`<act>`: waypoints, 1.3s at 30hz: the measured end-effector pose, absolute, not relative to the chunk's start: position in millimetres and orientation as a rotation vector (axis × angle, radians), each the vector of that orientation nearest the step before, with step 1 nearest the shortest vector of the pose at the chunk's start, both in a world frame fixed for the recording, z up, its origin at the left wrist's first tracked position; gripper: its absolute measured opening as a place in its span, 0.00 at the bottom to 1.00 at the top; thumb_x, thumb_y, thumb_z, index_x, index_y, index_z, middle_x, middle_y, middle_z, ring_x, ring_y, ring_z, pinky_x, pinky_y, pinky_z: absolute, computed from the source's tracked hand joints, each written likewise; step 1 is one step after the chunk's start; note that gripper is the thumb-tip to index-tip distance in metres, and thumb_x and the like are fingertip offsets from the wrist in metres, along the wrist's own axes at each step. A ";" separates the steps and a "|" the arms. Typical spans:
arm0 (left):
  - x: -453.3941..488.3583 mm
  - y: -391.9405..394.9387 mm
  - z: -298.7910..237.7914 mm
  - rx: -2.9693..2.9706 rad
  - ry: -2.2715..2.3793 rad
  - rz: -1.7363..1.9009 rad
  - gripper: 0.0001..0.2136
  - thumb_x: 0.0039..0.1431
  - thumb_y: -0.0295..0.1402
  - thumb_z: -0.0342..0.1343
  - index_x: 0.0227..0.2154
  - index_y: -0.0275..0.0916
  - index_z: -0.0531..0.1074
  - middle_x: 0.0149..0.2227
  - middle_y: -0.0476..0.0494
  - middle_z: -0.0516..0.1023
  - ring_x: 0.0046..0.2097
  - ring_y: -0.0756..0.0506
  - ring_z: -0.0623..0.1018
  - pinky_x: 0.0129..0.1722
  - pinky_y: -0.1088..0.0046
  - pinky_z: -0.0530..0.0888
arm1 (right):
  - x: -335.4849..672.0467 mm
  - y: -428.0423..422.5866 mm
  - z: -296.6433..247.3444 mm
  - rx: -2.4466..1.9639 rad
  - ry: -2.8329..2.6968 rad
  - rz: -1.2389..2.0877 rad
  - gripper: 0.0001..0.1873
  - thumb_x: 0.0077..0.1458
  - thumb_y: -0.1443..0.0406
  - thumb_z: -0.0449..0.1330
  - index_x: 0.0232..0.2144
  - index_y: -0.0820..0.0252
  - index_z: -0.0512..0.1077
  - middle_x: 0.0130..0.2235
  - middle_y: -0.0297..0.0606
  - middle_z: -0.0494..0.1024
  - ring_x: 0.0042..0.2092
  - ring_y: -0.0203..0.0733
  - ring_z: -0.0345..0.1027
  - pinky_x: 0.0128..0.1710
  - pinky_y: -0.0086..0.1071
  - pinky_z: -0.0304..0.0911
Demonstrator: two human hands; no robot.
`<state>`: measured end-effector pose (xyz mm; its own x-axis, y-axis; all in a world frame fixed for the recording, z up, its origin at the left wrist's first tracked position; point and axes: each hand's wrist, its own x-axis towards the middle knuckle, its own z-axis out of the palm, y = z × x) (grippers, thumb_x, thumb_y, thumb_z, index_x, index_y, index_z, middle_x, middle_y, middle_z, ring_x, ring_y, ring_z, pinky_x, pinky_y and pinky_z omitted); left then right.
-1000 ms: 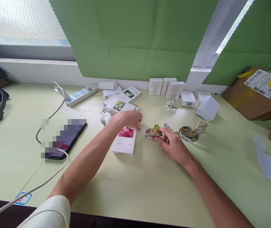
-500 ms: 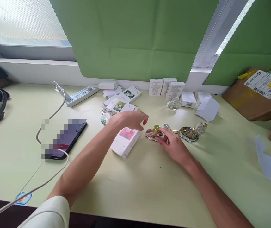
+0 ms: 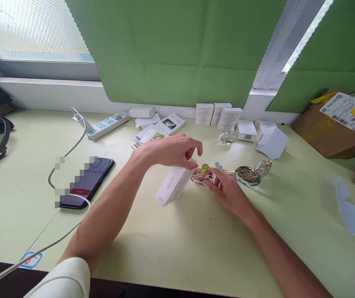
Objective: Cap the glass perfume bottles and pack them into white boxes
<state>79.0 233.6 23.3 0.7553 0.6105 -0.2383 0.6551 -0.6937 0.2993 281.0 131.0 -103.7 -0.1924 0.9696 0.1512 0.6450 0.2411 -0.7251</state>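
My left hand (image 3: 177, 151) is bent over the upper end of a white perfume box (image 3: 172, 187), its fingers closed on it. The box is tipped on edge, its printed side toward me; the gripping fingertips are partly hidden. My right hand (image 3: 230, 191) pinches the right side of a pinkish glass perfume bottle (image 3: 198, 178) with a gold cap, standing on the table beside the box. Just right of my fingers are a small silver-capped piece (image 3: 218, 165) and a dark-patterned perfume bottle (image 3: 247, 176) with a clear ornate stopper.
Several white boxes (image 3: 229, 118) stand along the back wall, with a clear glass bottle (image 3: 227, 136) before them. Flat cartons (image 3: 171, 123) and a power strip (image 3: 109, 125) lie back left. A phone (image 3: 87, 184) with a cable lies left; a cardboard box (image 3: 329, 128) sits right.
My left hand has moved slightly right, and the white box has turned up on edge with it, hiding its pink picture. My right hand stays on the pinkish bottle.
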 end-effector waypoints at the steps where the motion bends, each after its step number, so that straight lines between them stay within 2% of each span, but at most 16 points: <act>1: 78.2 234.5 23.3 2.597 0.959 -0.158 0.17 0.58 0.46 0.53 0.47 0.47 0.71 0.36 0.50 0.78 0.36 0.48 0.74 0.31 0.74 0.62 | 281.0 131.0 -103.8 -1.474 -1.917 0.700 0.18 0.65 0.54 0.51 0.51 0.56 0.66 0.33 0.33 0.72 0.27 0.36 0.63 0.32 0.33 0.60; 7: 72.2 239.1 28.7 2.670 0.917 0.029 0.12 0.59 0.40 0.52 0.44 0.44 0.72 0.38 0.49 0.78 0.37 0.49 0.74 0.32 0.75 0.63 | 281.8 131.2 -106.3 -1.500 -1.913 0.699 0.19 0.65 0.53 0.51 0.51 0.56 0.66 0.33 0.34 0.72 0.27 0.37 0.64 0.32 0.34 0.60; 13: 68.9 244.5 23.6 2.732 0.845 -0.012 0.08 0.59 0.30 0.49 0.38 0.41 0.72 0.41 0.46 0.76 0.40 0.49 0.72 0.33 0.75 0.65 | 282.0 131.1 -106.1 -1.477 -1.905 0.700 0.18 0.65 0.54 0.51 0.50 0.57 0.67 0.32 0.34 0.72 0.27 0.37 0.64 0.32 0.33 0.60; 18: 71.1 246.4 18.6 2.761 0.741 0.150 0.17 0.54 0.21 0.45 0.41 0.42 0.74 0.47 0.45 0.74 0.52 0.46 0.70 0.46 0.72 0.66 | 281.4 131.2 -105.8 -1.465 -1.885 0.713 0.17 0.65 0.55 0.51 0.50 0.57 0.68 0.32 0.34 0.72 0.28 0.37 0.64 0.32 0.33 0.59; 21: 73.2 248.6 16.2 2.763 0.691 0.217 0.23 0.49 0.17 0.43 0.43 0.42 0.74 0.50 0.46 0.72 0.54 0.46 0.68 0.51 0.70 0.65 | 281.3 131.3 -103.9 -1.438 -1.828 0.712 0.16 0.64 0.56 0.52 0.49 0.58 0.69 0.31 0.33 0.71 0.28 0.36 0.62 0.30 0.32 0.59; 25: 75.8 250.5 14.1 2.746 0.674 0.228 0.25 0.46 0.17 0.43 0.45 0.43 0.73 0.50 0.45 0.71 0.55 0.45 0.67 0.53 0.69 0.65 | 282.7 130.9 -97.8 -1.384 -1.688 0.785 0.17 0.62 0.55 0.55 0.47 0.58 0.71 0.28 0.32 0.71 0.28 0.36 0.62 0.28 0.30 0.58; 31: 82.4 245.5 11.1 2.704 0.641 0.274 0.26 0.47 0.16 0.43 0.46 0.44 0.72 0.54 0.44 0.67 0.57 0.45 0.66 0.52 0.70 0.67 | 282.7 129.7 -92.4 -1.185 -1.467 0.982 0.17 0.59 0.56 0.60 0.48 0.56 0.70 0.39 0.37 0.79 0.31 0.37 0.67 0.28 0.31 0.62; 35: 84.8 243.8 8.6 2.682 0.600 0.296 0.27 0.47 0.16 0.44 0.49 0.45 0.69 0.56 0.43 0.64 0.59 0.44 0.63 0.50 0.70 0.69 | 283.1 130.8 -92.7 -1.115 -1.424 1.004 0.17 0.58 0.58 0.61 0.48 0.55 0.71 0.43 0.39 0.78 0.40 0.41 0.71 0.35 0.34 0.67; 39: 82.1 245.1 8.3 2.703 0.649 0.325 0.27 0.51 0.18 0.47 0.52 0.47 0.67 0.61 0.43 0.57 0.63 0.42 0.58 0.50 0.69 0.69 | 285.6 132.1 -93.9 -1.113 -1.408 0.994 0.15 0.58 0.58 0.62 0.46 0.55 0.72 0.47 0.39 0.76 0.45 0.44 0.71 0.42 0.38 0.69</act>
